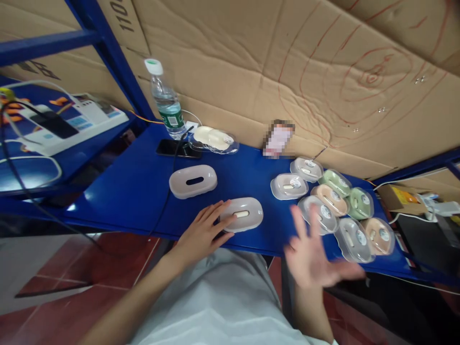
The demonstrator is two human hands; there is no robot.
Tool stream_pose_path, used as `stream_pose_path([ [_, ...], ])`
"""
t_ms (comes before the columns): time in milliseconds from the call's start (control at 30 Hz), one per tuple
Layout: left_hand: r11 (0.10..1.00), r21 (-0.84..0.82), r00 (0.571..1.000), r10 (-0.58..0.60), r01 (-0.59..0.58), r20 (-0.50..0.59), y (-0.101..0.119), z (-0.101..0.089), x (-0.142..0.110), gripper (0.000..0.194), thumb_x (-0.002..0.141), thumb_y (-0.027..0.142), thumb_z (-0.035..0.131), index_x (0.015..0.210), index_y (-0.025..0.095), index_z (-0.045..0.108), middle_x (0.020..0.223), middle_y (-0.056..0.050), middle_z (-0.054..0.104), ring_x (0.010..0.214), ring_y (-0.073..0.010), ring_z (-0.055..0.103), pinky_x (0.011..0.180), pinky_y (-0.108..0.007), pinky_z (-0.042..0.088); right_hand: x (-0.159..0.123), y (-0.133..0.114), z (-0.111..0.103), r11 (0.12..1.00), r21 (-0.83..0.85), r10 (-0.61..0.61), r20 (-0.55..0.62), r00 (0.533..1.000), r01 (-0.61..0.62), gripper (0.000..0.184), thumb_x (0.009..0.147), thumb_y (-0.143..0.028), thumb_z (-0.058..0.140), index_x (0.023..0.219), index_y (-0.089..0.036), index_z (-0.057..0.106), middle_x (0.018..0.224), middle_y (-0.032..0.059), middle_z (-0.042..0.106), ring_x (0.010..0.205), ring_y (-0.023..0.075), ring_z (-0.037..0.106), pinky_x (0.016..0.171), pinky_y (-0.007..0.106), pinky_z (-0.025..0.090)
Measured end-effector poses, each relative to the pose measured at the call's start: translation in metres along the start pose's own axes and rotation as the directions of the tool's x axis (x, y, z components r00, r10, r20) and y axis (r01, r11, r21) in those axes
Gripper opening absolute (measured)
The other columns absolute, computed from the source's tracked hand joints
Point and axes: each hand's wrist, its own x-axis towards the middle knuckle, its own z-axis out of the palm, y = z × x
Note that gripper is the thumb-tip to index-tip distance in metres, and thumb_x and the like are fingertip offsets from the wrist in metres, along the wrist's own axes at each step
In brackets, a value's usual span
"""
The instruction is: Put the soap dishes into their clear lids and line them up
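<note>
left hand (203, 235) rests flat on beige soap box (242, 214); right hand (316, 256) blurred, fingers spread, holding nothing.

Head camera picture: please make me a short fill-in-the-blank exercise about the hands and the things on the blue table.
1. The left hand rests on a ____ soap dish.
2. The right hand is open and holds ____.
3. The water bottle has a ____ cap.
4. The phone lies on the ____ table.

Missing words: beige; nothing; white; blue

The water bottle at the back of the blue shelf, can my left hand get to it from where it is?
Probably yes: the left hand rests on the near soap dish, and only a phone and a cable lie before the water bottle.
</note>
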Motion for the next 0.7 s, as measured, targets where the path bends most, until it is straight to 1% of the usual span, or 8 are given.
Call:
stream_pose_path([
  [67,0.998,0.052,1.000,0.021,-0.022,0.017,-0.002,-0.007,0.006,0.052,0.110,0.044,0.060,0.161,0.031,0.055,0.176,-0.016,0.040,0.160,-0.0398,0.044,0.131,-0.069,0.032,0.010,0.000,0.014,0.936,0.309,0.178,0.005,0.984,-0.171,0.085,0.107,-0.080,0.012,0.169,-0.030,0.042,0.164,0.0190,0.055,0.115,0.0294,0.076,0.084,0.049,0.065],
  [133,0.995,0.089,0.998,0.052,-0.055,0.038,-0.009,-0.022,0.019,0.060,0.109,0.047,0.060,0.166,0.032,0.048,0.178,-0.015,0.038,0.162,-0.0405,0.041,0.133,-0.070,0.027,0.015,-0.008,0.017,0.753,0.585,0.331,0.058,0.942,-0.301,0.092,0.101,-0.091,0.022,0.167,-0.031,0.047,0.169,0.0160,0.050,0.118,0.0292,0.074,0.086,0.048,0.065],
  [233,0.989,0.134,0.998,0.065,-0.067,0.024,-0.029,-0.053,0.052,0.057,0.112,0.045,0.052,0.167,0.031,0.049,0.176,-0.013,0.042,0.160,-0.0360,0.045,0.135,-0.059,0.031,0.012,-0.023,0.008,0.557,0.782,0.387,0.055,0.920,-0.281,0.096,0.085,-0.096,0.059,0.166,-0.044,0.046,0.174,0.0064,0.045,0.103,0.0252,0.073,0.076,0.042,0.063],
  [333,0.978,0.210,1.000,0.015,-0.012,-0.015,-0.063,-0.077,0.098,0.053,0.113,0.044,0.047,0.162,0.027,0.054,0.168,-0.015,0.052,0.153,-0.0360,0.052,0.129,-0.058,0.038,0.010,-0.026,0.008,0.468,0.849,0.410,0.040,0.911,-0.247,0.089,0.084,-0.086,0.073,0.162,-0.049,0.051,0.175,0.0017,0.045,0.091,0.0214,0.070,0.070,0.038,0.061],
  [433,0.963,0.262,0.998,-0.062,0.057,0.009,-0.104,-0.082,0.141,0.057,0.110,0.041,0.053,0.163,0.022,0.052,0.170,-0.020,0.047,0.157,-0.0417,0.045,0.128,-0.062,0.035,0.012,-0.015,0.023,0.435,0.829,0.467,0.125,0.875,-0.351,0.071,0.094,-0.078,0.063,0.156,-0.042,0.060,0.172,0.0033,0.049,0.099,0.0219,0.070,0.077,0.039,0.062],
  [500,0.954,0.284,0.991,-0.119,0.096,0.066,-0.129,-0.078,0.163,0.070,0.104,0.042,0.065,0.167,0.020,0.046,0.175,-0.024,0.037,0.162,-0.0460,0.036,0.129,-0.064,0.031,0.012,-0.009,0.030,0.440,0.809,0.483,0.153,0.862,-0.390,0.064,0.099,-0.073,0.056,0.154,-0.040,0.062,0.170,0.0046,0.052,0.104,0.0235,0.070,0.081,0.041,0.062],
  [600,0.934,0.326,0.969,-0.200,0.144,0.144,-0.154,-0.068,0.183,0.083,0.098,0.046,0.074,0.170,0.021,0.041,0.178,-0.025,0.030,0.164,-0.0479,0.030,0.130,-0.065,0.028,0.006,-0.008,0.028,0.512,0.803,0.416,0.079,0.906,-0.305,0.066,0.099,-0.074,0.053,0.157,-0.043,0.059,0.171,0.0057,0.050,0.095,0.0235,0.069,0.074,0.041,0.061],
  [700,0.923,0.339,0.952,-0.250,0.180,0.178,-0.166,-0.064,0.194,0.071,0.101,0.048,0.070,0.165,0.024,0.050,0.175,-0.022,0.037,0.161,-0.0453,0.038,0.129,-0.062,0.029,0.001,-0.007,0.023,0.588,0.778,0.303,0.041,0.952,-0.220,0.068,0.096,-0.076,0.057,0.157,-0.047,0.058,0.170,0.0059,0.051,0.080,0.0210,0.065,0.065,0.041,0.058],
])
